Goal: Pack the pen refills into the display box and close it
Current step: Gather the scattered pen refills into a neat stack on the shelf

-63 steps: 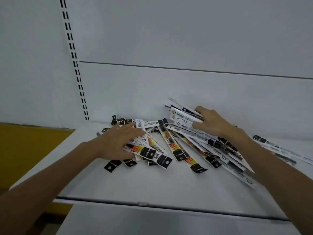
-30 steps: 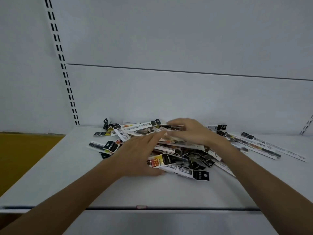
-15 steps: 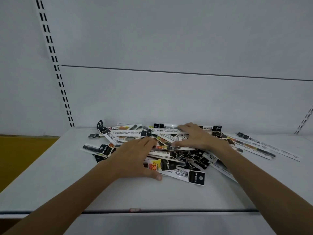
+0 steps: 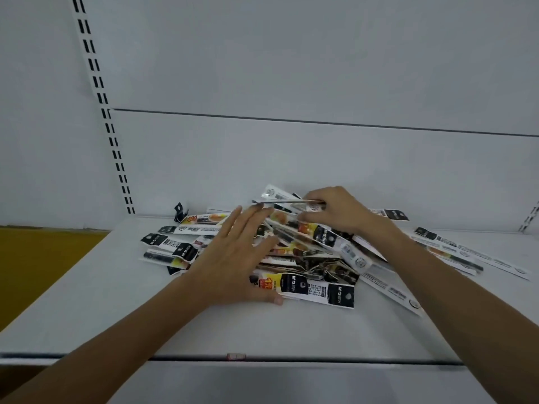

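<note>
White shelf [image 4: 262, 330], refill packets [image 4: 312, 287] heaped; left hand [image 4: 233, 258] flat, right hand [image 4: 335, 211] seemingly pinching some.

Middle of refill pile [image 4: 309, 287] out of sight beneath left hand [image 4: 233, 258]; small print [image 4: 318, 290] blurred

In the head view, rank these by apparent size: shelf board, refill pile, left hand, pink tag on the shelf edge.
1. shelf board, widest by far
2. refill pile
3. left hand, resting flat on the pile and clearly smaller than it
4. pink tag, tiny
</note>
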Tool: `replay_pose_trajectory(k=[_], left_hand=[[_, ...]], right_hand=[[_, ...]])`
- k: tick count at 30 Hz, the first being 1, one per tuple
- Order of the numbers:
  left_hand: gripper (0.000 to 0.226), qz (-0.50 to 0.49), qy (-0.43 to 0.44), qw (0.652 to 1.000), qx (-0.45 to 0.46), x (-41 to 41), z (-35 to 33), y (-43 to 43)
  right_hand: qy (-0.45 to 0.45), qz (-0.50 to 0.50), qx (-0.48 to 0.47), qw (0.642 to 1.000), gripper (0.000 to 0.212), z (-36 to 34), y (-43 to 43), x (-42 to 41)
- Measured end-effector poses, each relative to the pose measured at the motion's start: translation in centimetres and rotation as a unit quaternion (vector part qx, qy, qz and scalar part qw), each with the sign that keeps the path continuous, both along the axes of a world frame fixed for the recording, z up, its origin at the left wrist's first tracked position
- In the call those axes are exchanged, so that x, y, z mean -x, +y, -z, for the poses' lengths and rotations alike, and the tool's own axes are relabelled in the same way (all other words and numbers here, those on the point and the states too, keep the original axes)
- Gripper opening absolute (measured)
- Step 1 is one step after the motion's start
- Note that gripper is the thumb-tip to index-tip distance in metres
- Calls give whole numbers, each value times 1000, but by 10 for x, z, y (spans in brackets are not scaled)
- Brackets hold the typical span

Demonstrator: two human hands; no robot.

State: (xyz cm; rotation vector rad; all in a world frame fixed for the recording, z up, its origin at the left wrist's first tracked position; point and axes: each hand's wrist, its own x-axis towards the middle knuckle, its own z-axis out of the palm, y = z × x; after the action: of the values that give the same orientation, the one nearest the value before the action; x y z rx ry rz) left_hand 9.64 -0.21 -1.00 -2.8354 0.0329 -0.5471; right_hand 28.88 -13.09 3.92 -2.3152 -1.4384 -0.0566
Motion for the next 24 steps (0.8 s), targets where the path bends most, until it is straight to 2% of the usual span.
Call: replay_pose_trajectory(k=[2, 4, 7, 11, 14, 15, 17, 19, 20, 22, 24], left_hand=[[107, 16, -21, 1000, -3, -1, -3, -3], [111, 11, -37, 999, -8, -2, -5, -6], [114, -15, -45, 999, 15, -1, -3, -7], [112, -34, -49, 998, 20, -5, 1, -5], [113, -20, -16, 999, 34, -14, 2, -5], [116, -20, 2, 999, 36, -17, 1, -5], [120, -34, 64, 996, 60, -23, 1, -3], [120, -40, 121, 988, 87, -29, -2, -3], [120, -33, 134, 985, 101, -32, -3, -4], [120, -23, 146, 983, 110, -36, -4, -6], [118, -18, 140, 986, 93, -40, -4, -9]], right_hand=[[6, -39, -1, 999, 24, 1, 10, 16], [45, -58, -6, 997, 36, 3, 18, 30], [111, -31, -22, 993, 59, 3, 10, 30], [124, 39, 12, 991, 57, 4, -28, 7], [152, 66, 64, 984, 53, 18, -49, 2], [169, 64, 61, 982, 53, 23, -54, 3], [192, 74, -7, 979, 56, 26, -65, 0], [158, 149, -79, 973, 55, 25, -85, -17], [122, 205, -81, 968, 56, 25, -99, -30], [62, 313, -8, 948, 62, 34, -132, -56], [57, 372, 79, 923, 64, 50, -159, -68]])
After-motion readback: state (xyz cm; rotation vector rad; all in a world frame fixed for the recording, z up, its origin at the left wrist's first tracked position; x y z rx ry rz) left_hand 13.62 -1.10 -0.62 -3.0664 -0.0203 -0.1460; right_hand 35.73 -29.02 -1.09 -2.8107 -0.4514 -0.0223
